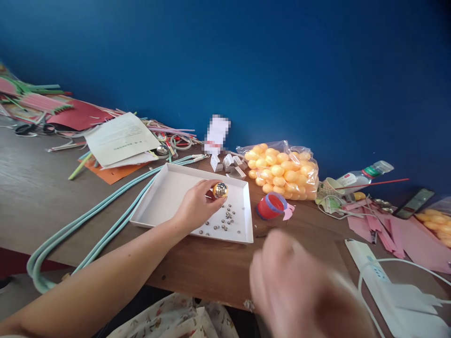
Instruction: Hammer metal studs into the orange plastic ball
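My left hand (195, 204) reaches over a shallow white tray (169, 192) and pinches a small ball (220, 190), orange with a shiny silver face, between its fingertips. Several tiny silver studs (221, 220) lie scattered on the tray floor just below the ball. My right hand (299, 286) is low and close to the camera, over the table's front edge. It is smeared by motion, so its fingers cannot be read.
A clear bag of orange balls (282, 169) and a red tape roll (271, 205) sit right of the tray. Pale green cords (105, 211) run left. Paper, sticks and scissors pile at far left; pink papers, a bottle (362, 176), a power strip (369, 258) lie right.
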A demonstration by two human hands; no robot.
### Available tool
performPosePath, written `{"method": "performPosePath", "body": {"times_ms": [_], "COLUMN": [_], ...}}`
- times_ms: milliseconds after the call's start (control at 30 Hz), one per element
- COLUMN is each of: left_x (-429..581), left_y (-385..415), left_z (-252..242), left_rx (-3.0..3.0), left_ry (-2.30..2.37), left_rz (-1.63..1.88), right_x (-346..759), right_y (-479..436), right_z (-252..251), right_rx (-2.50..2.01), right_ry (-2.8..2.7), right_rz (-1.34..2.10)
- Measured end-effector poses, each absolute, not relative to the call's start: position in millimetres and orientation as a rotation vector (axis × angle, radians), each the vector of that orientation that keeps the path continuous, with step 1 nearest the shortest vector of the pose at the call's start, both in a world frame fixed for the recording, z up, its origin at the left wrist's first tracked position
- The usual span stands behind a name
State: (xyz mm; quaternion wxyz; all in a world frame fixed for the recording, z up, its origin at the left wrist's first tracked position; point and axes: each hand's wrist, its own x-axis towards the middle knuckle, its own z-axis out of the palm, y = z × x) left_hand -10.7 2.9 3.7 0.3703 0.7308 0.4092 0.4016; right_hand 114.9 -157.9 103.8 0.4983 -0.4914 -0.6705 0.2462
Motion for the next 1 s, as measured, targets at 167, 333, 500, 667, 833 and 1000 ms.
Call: {"method": "performPosePath", "body": {"times_ms": [167,333,500,667,833,1000], "left_x": [-10.5,-10.8,-11.5,-11.9,-11.9,-10.4], "left_y": [2.7,4.5,5.0,4.6,4.8,5.7], "left_z": [3.2,3.7,4.1,4.6,4.2,1.9], "left_rx": [1.879,1.866,1.859,1.818,1.787,1.747], "left_ry": [1.027,1.042,1.018,1.004,1.004,1.017], "left_rz": [1.074,1.078,1.069,1.062,1.045,1.003], "right_x": [140.9,150.3,147.8,147.2,147.6,147.2], "right_y": [-94.5,-69.3,-63.9,-59.4,-62.0,-67.3], "right_z": [60.2,26.1,14.1,7.5,10.4,12.4], "right_rx": [-1.932,-2.203,-2.293,-2.309,-2.096,-1.625], "right_ry": [-1.804,-2.167,-2.176,-2.153,-1.854,-1.286], "right_rz": [0.137,-0.198,-0.247,-0.159,0.088,0.663]}}
